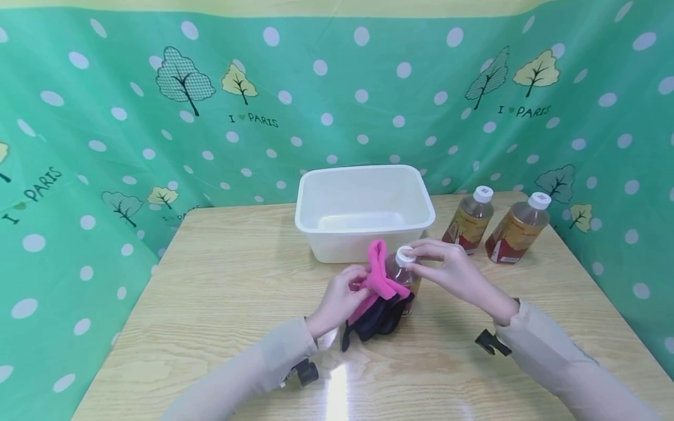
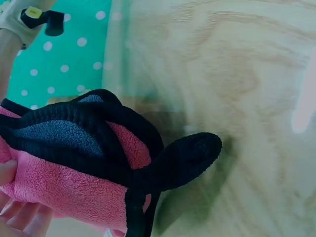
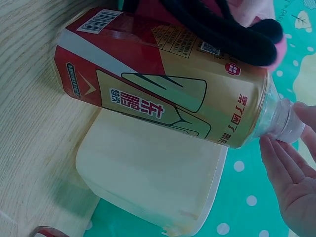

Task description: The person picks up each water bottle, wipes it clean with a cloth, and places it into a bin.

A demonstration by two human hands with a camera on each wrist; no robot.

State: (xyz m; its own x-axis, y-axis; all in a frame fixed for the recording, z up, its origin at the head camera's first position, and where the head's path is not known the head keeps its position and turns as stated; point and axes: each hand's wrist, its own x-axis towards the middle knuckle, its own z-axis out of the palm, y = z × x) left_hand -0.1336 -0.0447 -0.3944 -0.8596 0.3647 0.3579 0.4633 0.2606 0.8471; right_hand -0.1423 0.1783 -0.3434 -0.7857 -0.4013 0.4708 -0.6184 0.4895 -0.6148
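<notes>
My left hand (image 1: 337, 301) grips a folded pink cloth (image 1: 376, 283) with black edging and a dark grey side, its black loop sticking out in the left wrist view. Beside the cloth stands a drink bottle (image 3: 163, 94) with a red and gold label and a white cap (image 1: 405, 256). The cap is pinched between the thumb and fingers of my right hand (image 1: 455, 272). From the head view, the cloth overlaps the left and front of the bottle, hiding much of its label.
Behind the hands stands a white plastic bin (image 1: 342, 248). Two similar capped bottles, one nearer the bin (image 1: 467, 225) and one further right (image 1: 516, 231), stand at the back right of the wooden table (image 1: 226, 275). A green dotted curtain (image 1: 295, 64) surrounds the table's back and sides.
</notes>
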